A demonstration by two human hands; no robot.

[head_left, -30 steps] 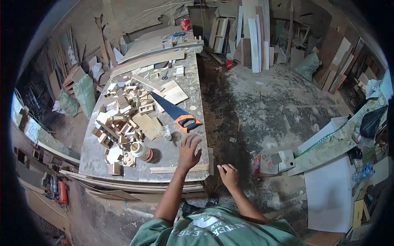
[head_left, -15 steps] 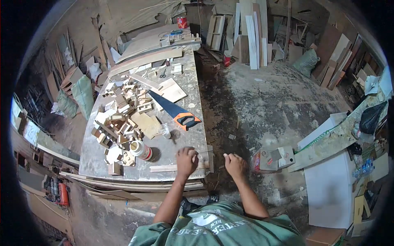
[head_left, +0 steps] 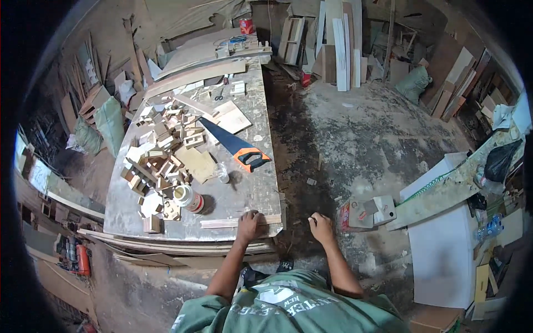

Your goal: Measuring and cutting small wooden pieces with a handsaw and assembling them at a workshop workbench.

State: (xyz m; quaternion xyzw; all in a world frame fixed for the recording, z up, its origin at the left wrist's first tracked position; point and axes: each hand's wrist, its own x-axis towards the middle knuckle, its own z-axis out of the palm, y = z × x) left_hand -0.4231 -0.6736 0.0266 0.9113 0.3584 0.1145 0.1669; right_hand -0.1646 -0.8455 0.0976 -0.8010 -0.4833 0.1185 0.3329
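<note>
My left hand (head_left: 251,225) is closed over a pale wooden strip (head_left: 218,223) at the workbench's front edge, its fingers curled across the wood. Off the bench's right side, my right hand (head_left: 321,228) hangs in the air, its fingers pressed together; whatever they hold, if anything, is too small to make out. Farther up the bench lies a handsaw (head_left: 233,144) with a dark blade and an orange and black handle. A white glue bottle (head_left: 190,198) with a red label stands left of my left hand. Beside it sits a small clear cup (head_left: 222,173).
Small wooden blocks (head_left: 161,161) are heaped on the left of the workbench (head_left: 252,188). Scissors (head_left: 219,97) and long boards (head_left: 200,77) lie toward its far end. To my right are a box (head_left: 361,213) on the floor and a white panel (head_left: 444,261).
My left hand has moved slightly down onto the wooden strip. My right hand has shifted a little downward and stays closed. The view has tilted slightly.
</note>
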